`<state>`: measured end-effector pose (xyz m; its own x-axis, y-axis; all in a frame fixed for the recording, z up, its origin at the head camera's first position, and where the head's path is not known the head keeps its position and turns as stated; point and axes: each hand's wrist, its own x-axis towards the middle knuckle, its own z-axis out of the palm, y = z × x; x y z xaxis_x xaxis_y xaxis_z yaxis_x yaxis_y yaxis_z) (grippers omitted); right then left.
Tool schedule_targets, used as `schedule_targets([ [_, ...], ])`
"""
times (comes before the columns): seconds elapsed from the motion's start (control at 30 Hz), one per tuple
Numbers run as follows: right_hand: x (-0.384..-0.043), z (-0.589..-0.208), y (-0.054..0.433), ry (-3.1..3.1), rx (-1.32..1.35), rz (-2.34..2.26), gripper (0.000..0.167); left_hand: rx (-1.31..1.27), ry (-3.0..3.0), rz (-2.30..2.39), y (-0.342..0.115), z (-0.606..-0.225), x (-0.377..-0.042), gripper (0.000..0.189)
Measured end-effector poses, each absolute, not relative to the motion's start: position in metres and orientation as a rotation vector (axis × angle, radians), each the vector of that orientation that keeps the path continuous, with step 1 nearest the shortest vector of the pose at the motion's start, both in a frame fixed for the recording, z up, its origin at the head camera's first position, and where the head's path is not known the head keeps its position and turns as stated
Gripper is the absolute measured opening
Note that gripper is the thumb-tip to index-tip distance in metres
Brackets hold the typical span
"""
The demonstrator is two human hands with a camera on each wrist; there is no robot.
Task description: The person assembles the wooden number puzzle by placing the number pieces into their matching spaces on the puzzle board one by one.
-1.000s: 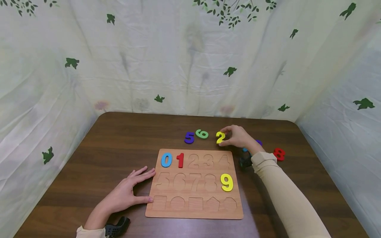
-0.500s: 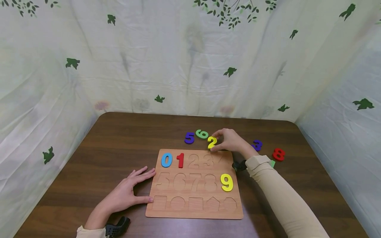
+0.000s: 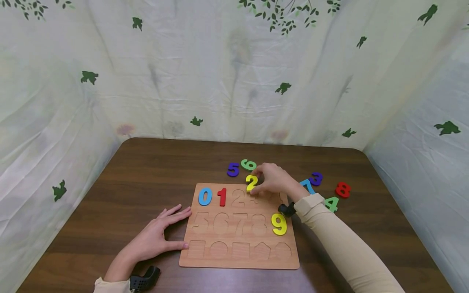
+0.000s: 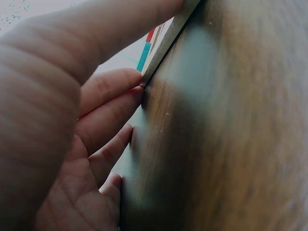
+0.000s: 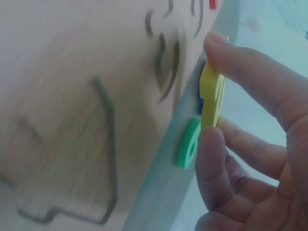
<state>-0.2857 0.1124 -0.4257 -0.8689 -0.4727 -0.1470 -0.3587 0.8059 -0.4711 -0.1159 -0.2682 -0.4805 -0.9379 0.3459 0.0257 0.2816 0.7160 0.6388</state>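
A yellow number 2 piece (image 3: 251,182) is pinched between the thumb and fingers of my right hand (image 3: 272,179), over the far edge of the wooden number board (image 3: 239,255). In the right wrist view the yellow 2 (image 5: 211,89) is seen edge-on, above the board's outlined recesses. My left hand (image 3: 157,236) rests at the board's left side, fingers spread, with thumb and fingertips touching its edge. On the board lie a blue 0 (image 3: 205,197), a red 1 (image 3: 221,197) and a yellow 9 (image 3: 279,224).
Behind the board lie a purple 5 (image 3: 233,169) and a green 6 (image 3: 248,165). To the right are a blue 7 (image 3: 307,186), a purple 3 (image 3: 316,178), a red 8 (image 3: 342,190) and a green 4 (image 3: 331,204). A patterned curtain (image 3: 234,81) surrounds the table.
My right hand has carried the yellow 2 leftward and nearer, from behind the board to its far edge. The 7, 3 and 4 have come into sight behind the arm. The left hand stays still.
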Motion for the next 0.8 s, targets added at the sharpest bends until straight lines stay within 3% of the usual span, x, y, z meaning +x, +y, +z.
schedule_targets([
  [0.8,-0.259,-0.433,0.079,2.701,-0.661,-0.602,0.064,0.517,2.817,1.027,-0.267,-0.481,-0.117,0.091],
])
